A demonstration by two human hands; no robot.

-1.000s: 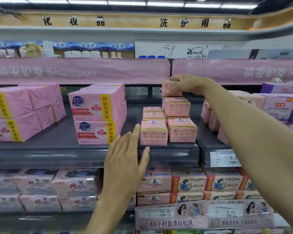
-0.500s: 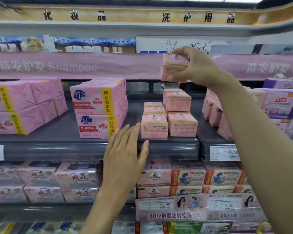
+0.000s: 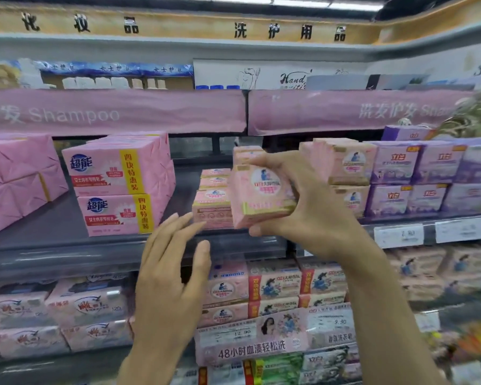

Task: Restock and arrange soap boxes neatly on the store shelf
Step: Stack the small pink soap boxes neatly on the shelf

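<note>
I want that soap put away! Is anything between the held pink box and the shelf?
Nothing visible does. The right hand holds the small pink cardboard soap box in front of the dark shelf; the left hand hovers lower.

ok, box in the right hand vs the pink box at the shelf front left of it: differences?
The held box is gripped by the right hand, off the shelf; the shelf box rests on it, untouched. The held box is tilted, broad logo face toward the camera; the shelf box lies flat, showing a narrow side. Both are small and pink, seemingly the same product.
</note>
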